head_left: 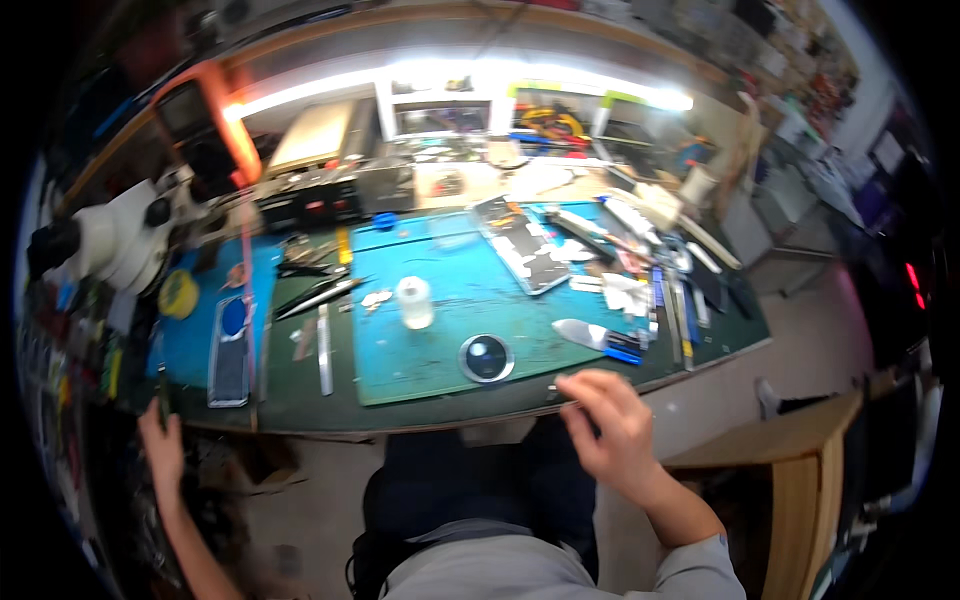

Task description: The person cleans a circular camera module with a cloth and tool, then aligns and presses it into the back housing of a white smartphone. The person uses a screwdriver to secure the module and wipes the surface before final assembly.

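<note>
At the bench's front left, my left hand (165, 455) is closed around a thin dark tool (163, 390), slightly blurred. My right hand (605, 420), loosely curled with thumb and index apart, hovers at the front edge right of centre, near a tiny shiny piece (552, 392). On the blue mat (420, 370) lie a round silver-rimmed glass disc (487, 358), an upright translucent bottle (414, 303), an open phone-like device (525, 250) and a pale blade-shaped tool (585, 334) beside a blue-and-black piece (622, 348).
A microscope (125, 240) stands at the left, beside a yellow tub (178, 295) and a clear flat case (228, 360). Loose tools (672, 310) crowd the right side. A lit shelf (440, 105) runs behind. A wooden cabinet (805, 500) is at lower right.
</note>
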Action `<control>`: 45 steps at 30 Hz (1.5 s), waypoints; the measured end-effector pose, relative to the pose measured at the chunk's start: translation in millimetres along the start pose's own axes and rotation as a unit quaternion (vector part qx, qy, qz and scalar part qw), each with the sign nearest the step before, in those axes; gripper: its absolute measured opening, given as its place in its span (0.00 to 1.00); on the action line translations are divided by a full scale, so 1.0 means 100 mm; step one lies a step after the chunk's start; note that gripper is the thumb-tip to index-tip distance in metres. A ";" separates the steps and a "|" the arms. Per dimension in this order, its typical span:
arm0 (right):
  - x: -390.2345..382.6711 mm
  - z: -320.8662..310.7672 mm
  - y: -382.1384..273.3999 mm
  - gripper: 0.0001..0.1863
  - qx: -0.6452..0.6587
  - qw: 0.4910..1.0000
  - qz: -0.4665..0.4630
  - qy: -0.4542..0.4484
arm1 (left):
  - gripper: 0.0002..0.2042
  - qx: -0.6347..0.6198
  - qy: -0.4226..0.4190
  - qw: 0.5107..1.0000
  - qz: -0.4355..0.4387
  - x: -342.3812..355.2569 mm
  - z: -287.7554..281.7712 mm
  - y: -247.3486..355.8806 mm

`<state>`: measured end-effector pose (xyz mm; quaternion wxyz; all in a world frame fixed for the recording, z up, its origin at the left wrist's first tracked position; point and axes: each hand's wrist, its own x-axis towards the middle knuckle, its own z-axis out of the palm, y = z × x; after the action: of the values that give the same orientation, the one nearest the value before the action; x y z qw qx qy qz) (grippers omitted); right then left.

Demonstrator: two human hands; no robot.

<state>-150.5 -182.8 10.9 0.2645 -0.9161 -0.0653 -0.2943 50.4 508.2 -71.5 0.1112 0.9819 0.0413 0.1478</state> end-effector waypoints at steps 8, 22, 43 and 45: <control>0.02 -0.78 1.10 0.10 -0.237 0.937 0.245 0.074 | 0.25 0.041 0.092 0.993 -0.058 0.90 0.32 0.33; 0.10 -1.01 1.41 0.14 -0.283 0.903 0.323 -0.008 | 0.21 -0.122 0.238 0.930 0.252 -0.50 0.05 2.40; 0.07 -0.68 1.47 0.08 -0.454 0.852 0.257 -0.041 | 0.41 -0.331 -0.098 0.836 0.426 -0.93 0.34 4.74; 0.06 -0.68 1.46 0.10 -0.468 0.847 0.249 -0.043 | 0.40 -0.336 -0.096 0.835 0.425 -0.92 0.34 4.75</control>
<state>-139.5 -342.8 -4.5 -0.1346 -0.9286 0.2988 -0.1743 -4.5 29.3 -19.9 0.3641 0.8144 -0.4429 0.0899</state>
